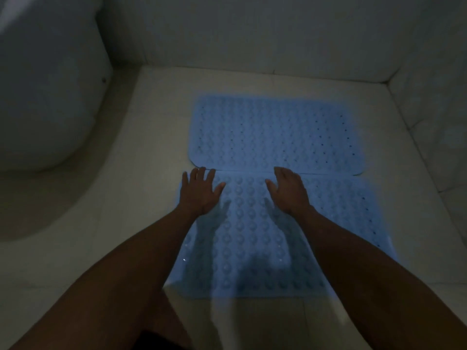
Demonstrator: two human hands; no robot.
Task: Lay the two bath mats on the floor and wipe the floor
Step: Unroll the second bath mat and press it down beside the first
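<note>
Two light blue bath mats with raised bumps and small holes lie flat on the pale tiled floor (156, 137). The far mat (275, 132) lies near the back wall. The near mat (252, 236) meets it edge to edge, with the far mat's edge slightly over the seam. My left hand (201, 192) hovers over the near mat's far left corner, fingers spread, empty. My right hand (289, 190) hovers over the same mat just short of the seam, palm down, fingers apart, holding nothing. Both hands cast shadows on the mat.
A white toilet base (48, 102) bulges in at the left. Tiled walls (252, 31) close the floor at the back and right. My knee (161, 332) shows at the bottom. The room is dim.
</note>
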